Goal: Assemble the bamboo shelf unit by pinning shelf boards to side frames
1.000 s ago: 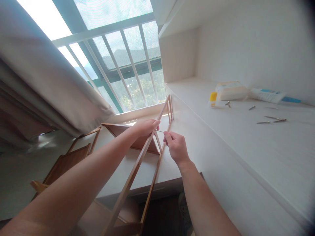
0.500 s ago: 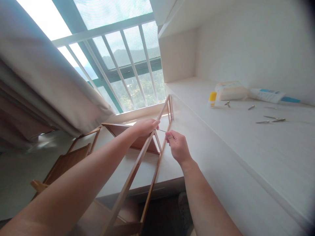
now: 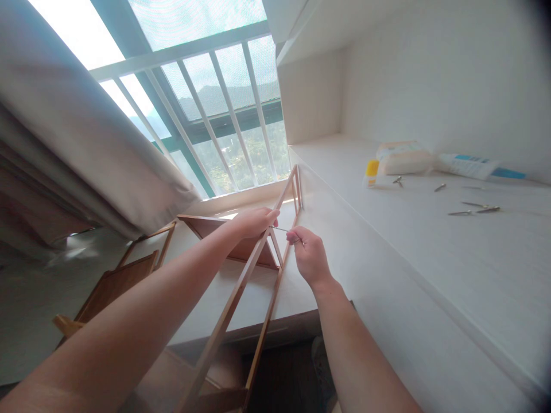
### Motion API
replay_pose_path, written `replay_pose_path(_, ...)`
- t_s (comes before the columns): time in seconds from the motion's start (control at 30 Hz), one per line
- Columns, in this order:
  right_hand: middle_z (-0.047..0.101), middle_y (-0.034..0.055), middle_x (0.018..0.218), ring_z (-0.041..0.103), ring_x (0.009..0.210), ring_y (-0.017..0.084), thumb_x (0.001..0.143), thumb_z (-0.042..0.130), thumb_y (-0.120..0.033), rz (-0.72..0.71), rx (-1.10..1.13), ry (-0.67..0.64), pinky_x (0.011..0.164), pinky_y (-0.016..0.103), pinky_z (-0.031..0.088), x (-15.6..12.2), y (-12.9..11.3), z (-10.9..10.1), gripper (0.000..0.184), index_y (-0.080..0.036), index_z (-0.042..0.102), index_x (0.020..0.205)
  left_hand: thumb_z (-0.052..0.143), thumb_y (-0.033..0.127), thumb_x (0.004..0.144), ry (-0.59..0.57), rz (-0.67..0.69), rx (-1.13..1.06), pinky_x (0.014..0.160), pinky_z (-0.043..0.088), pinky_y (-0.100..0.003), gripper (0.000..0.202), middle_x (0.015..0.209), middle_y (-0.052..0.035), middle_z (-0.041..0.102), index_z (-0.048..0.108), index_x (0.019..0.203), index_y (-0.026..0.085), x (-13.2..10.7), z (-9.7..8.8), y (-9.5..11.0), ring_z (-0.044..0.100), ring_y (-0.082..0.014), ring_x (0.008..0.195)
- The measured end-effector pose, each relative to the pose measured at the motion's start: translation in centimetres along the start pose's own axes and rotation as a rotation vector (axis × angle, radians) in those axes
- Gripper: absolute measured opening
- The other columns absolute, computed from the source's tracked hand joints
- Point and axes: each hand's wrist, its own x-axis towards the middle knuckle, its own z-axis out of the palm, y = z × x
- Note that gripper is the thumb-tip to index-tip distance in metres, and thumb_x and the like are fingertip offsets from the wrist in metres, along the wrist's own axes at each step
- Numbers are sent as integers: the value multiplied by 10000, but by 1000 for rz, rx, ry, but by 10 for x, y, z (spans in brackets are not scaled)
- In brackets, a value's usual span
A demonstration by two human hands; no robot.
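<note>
My left hand (image 3: 258,222) is closed around the upper rail of a brown wooden frame (image 3: 228,307), where a crosspiece joins it. In my right hand (image 3: 309,252), pinched between thumb and fingers, is a thin metal hex key (image 3: 280,229). Its shaft points left to the rail joint beside my left fingertips; the tip's exact seat is too small to make out. A brown panel (image 3: 253,252) slants behind the rail, partly covered by my left wrist. The frame leans lengthwise from near the window down towards me.
On the white shelf (image 3: 413,246) at right lie several metal screws (image 3: 488,210), a yellow-capped glue bottle (image 3: 372,173), a wrapped packet (image 3: 404,158) and a blue-capped tube (image 3: 477,167). More wooden parts (image 3: 116,287) stand at left, below a curtain (image 3: 86,126). A barred window is ahead.
My right hand has shifted slightly left, closer to the joint, and its grip on the hex key has turned a little. My left hand and the frame have stayed put.
</note>
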Motion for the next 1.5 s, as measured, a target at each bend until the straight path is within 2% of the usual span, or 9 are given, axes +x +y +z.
replay_pose_path(0.27,602,15,748,545,706,164,940,463,-285,-23,-29,4,687,266,401,1,4,0,237,-208,598,761,177,520,904,3,8,-12,761,439,-298,611,878,-60,688,702,914,208,-2,-1,2,601,-224,832)
replay_pose_path(0.43,582,11,669,517,639,155,944,467,-377,35,-51,13,622,267,370,0,-2,0,326,-200,602,706,160,534,908,5,14,-1,752,437,-310,623,859,-52,688,700,906,222,-2,-1,1,599,-221,801)
replay_pose_path(0.67,408,-39,417,361,396,103,917,446,-496,319,343,-34,438,255,286,0,-12,9,488,-192,498,539,173,536,902,6,17,-12,774,441,-309,625,889,-67,695,699,904,199,0,1,0,604,-224,821)
replay_pose_path(0.9,417,-42,442,361,383,93,886,475,-497,421,528,7,387,235,268,2,-8,10,438,-193,497,572,183,537,905,11,14,-15,797,441,-315,614,909,-55,705,706,914,218,1,1,-2,613,-229,845)
replay_pose_path(0.97,418,-43,455,367,389,94,893,474,-500,413,533,10,391,234,273,3,-5,7,434,-196,488,583,180,540,906,9,15,-22,810,440,-315,617,914,-50,707,709,920,223,1,1,-2,616,-228,854)
replay_pose_path(1.17,461,-32,504,422,463,105,921,464,-501,284,360,-69,465,237,319,2,0,4,440,-189,515,615,178,524,912,13,19,-18,781,446,-316,608,864,-56,701,703,924,218,-2,0,2,615,-228,833)
replay_pose_path(1.5,461,-31,539,427,533,116,942,441,-493,210,266,-122,539,254,320,2,2,1,448,-186,502,621,182,533,908,12,29,-30,753,435,-309,615,842,-53,701,709,906,216,0,0,0,611,-223,807)
